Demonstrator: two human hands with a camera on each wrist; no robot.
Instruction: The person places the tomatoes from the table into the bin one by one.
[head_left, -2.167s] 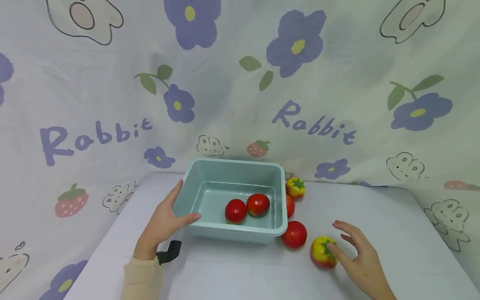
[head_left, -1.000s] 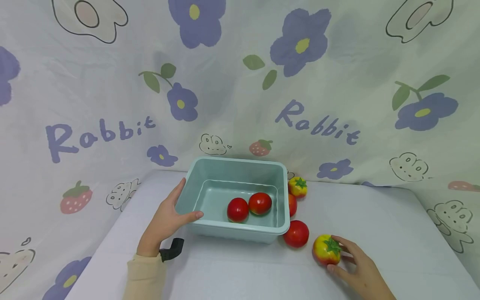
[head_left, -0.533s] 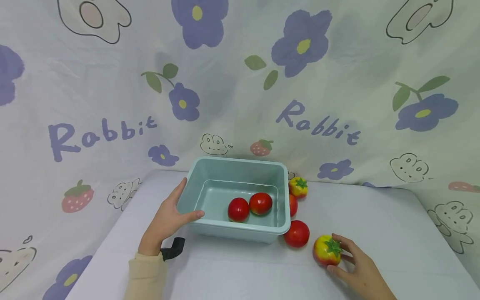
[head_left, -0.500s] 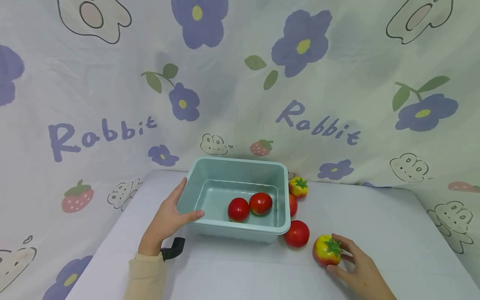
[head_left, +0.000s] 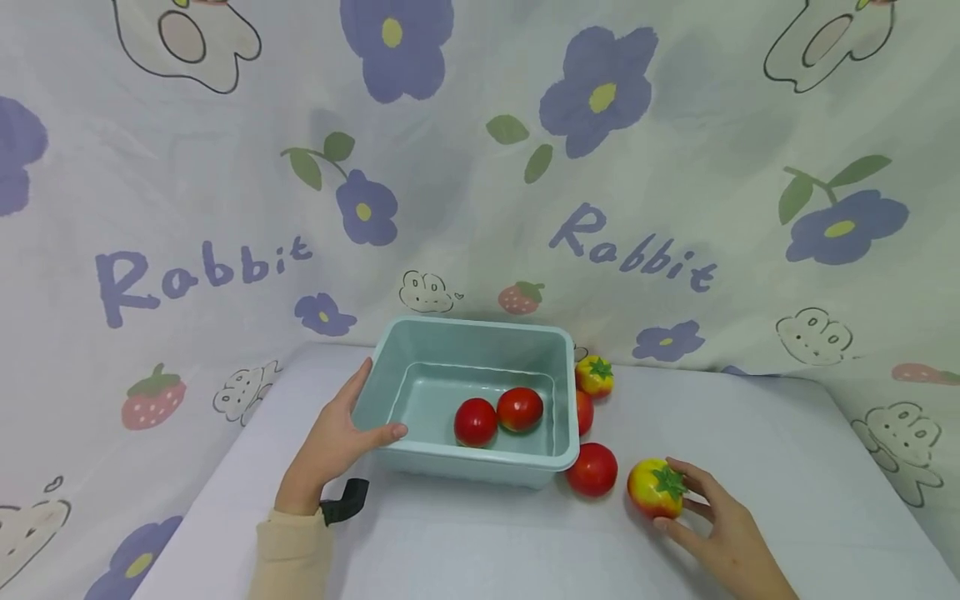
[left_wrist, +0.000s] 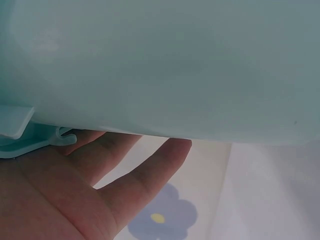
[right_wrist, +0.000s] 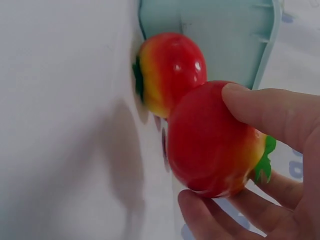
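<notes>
My left hand [head_left: 332, 446] grips the left end of a light blue-green plastic bin [head_left: 480, 461], its thumb over the front rim and its fingers along the side wall. In the left wrist view, fingers [left_wrist: 150, 175] touch the underside of the bin's wall [left_wrist: 175, 75]. My right hand [head_left: 720, 529] holds a yellow-and-red toy tomato [head_left: 656, 489] with a green leafy top, to the right of the bin. In the right wrist view, thumb and fingers close round this tomato [right_wrist: 215, 140]. Two red tomatoes [head_left: 476, 422] lie together on the bin floor.
A red tomato [head_left: 592, 470] lies against the bin's front right corner. Behind it are a partly hidden red tomato [head_left: 584, 412] and a yellow one [head_left: 595, 377]. A patterned cloth [head_left: 465, 167] hangs behind the white table [head_left: 480, 550].
My right hand came onto the yellow-and-red tomato, its fingers settling round it. The tomato has since shifted slightly upward and to the right. The left hand stays on the bin.
</notes>
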